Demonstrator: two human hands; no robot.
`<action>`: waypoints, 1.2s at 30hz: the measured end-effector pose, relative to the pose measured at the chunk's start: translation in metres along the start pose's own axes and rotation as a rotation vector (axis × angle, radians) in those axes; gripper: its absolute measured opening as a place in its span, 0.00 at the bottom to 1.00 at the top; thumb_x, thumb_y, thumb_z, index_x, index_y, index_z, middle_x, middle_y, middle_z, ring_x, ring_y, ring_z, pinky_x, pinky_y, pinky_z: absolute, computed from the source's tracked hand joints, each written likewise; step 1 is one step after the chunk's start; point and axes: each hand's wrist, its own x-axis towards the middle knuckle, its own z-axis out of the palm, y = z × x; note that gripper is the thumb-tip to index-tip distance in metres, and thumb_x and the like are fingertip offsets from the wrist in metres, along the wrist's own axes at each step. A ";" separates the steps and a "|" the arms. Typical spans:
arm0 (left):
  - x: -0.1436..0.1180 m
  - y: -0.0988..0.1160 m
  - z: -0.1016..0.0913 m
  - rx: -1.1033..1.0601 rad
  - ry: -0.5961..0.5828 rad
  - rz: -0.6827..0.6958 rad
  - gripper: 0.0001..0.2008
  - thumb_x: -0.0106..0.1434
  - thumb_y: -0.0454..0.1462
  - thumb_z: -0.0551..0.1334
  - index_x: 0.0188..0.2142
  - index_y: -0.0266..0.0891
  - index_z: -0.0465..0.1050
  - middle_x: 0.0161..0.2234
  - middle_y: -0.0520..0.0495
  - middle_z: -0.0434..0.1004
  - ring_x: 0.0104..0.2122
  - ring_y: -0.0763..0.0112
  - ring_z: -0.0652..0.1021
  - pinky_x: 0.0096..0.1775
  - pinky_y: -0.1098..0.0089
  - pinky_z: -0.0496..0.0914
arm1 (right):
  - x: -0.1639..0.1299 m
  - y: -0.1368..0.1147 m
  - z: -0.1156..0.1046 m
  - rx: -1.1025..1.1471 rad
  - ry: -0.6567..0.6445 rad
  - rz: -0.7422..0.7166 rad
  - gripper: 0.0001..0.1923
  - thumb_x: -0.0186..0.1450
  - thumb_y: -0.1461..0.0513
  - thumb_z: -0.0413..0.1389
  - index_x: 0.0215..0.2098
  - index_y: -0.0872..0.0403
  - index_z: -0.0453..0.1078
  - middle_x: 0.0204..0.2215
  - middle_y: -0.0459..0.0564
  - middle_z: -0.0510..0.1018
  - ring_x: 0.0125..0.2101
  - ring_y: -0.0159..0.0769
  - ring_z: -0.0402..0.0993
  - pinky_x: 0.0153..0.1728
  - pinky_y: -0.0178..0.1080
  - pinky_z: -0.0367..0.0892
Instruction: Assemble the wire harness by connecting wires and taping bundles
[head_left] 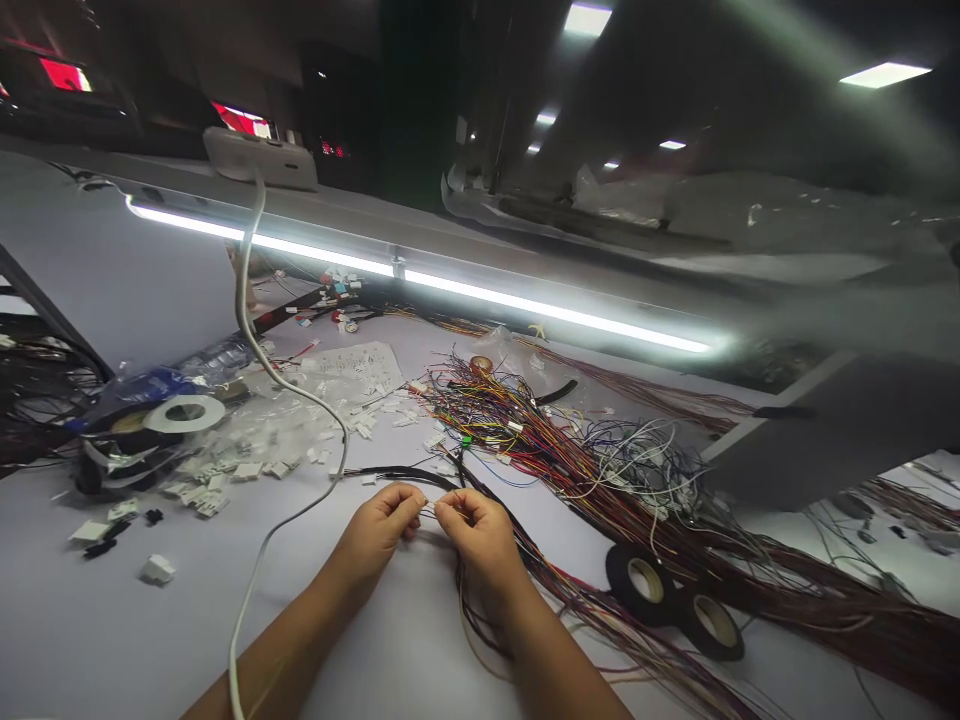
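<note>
At nine o'clock a roll of white tape (184, 413) is lying beside a plastic bottle (196, 364), with small white connectors (247, 467) scattering toward the centre. A white cable (289, 385) is snaking down the table (90, 620) toward six o'clock. Near the middle, the left hand (377, 532) is pinching a thin wire (429, 511) between thumb and fingertips, and the right hand (480, 535), just beside it, is pinching the same wire. At one o'clock of the hands a tangle of coloured wires (525, 430) is spreading toward three o'clock, where two black tape rolls (675, 600) are lying touching each other.
</note>
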 end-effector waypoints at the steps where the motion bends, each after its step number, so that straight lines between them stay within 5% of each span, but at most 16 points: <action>1: 0.000 0.000 -0.001 -0.032 -0.010 -0.015 0.13 0.57 0.46 0.65 0.29 0.37 0.75 0.24 0.53 0.71 0.26 0.72 0.69 0.32 0.71 0.64 | 0.000 -0.002 0.000 0.026 0.016 -0.006 0.10 0.61 0.57 0.56 0.28 0.56 0.71 0.22 0.42 0.69 0.23 0.29 0.61 0.26 0.32 0.58; 8: 0.000 0.009 -0.010 -0.400 -0.095 -0.212 0.16 0.55 0.38 0.70 0.43 0.38 0.75 0.32 0.49 0.76 0.32 0.73 0.76 0.41 0.71 0.71 | -0.005 -0.004 0.003 -0.119 0.108 -0.202 0.07 0.61 0.61 0.54 0.29 0.55 0.72 0.25 0.45 0.74 0.26 0.31 0.68 0.29 0.32 0.62; 13: 0.001 0.009 -0.014 -0.402 -0.154 -0.219 0.13 0.58 0.36 0.68 0.43 0.37 0.75 0.30 0.49 0.76 0.30 0.75 0.75 0.39 0.73 0.72 | -0.005 -0.005 0.004 -0.128 0.123 -0.153 0.07 0.60 0.62 0.53 0.27 0.55 0.71 0.22 0.44 0.73 0.23 0.30 0.67 0.26 0.31 0.61; 28: 0.000 0.004 -0.011 -0.315 -0.136 -0.163 0.15 0.55 0.39 0.70 0.41 0.37 0.77 0.30 0.50 0.77 0.31 0.73 0.75 0.38 0.73 0.70 | -0.007 0.005 0.003 -0.280 0.149 -0.302 0.07 0.63 0.62 0.53 0.31 0.53 0.72 0.25 0.45 0.77 0.25 0.32 0.70 0.29 0.32 0.62; 36: -0.001 -0.004 -0.006 -0.141 -0.137 -0.069 0.16 0.56 0.43 0.68 0.42 0.39 0.76 0.34 0.48 0.79 0.33 0.68 0.77 0.41 0.68 0.70 | -0.007 0.005 0.006 -0.150 0.042 -0.092 0.09 0.64 0.59 0.53 0.29 0.53 0.70 0.17 0.42 0.72 0.18 0.31 0.67 0.22 0.32 0.61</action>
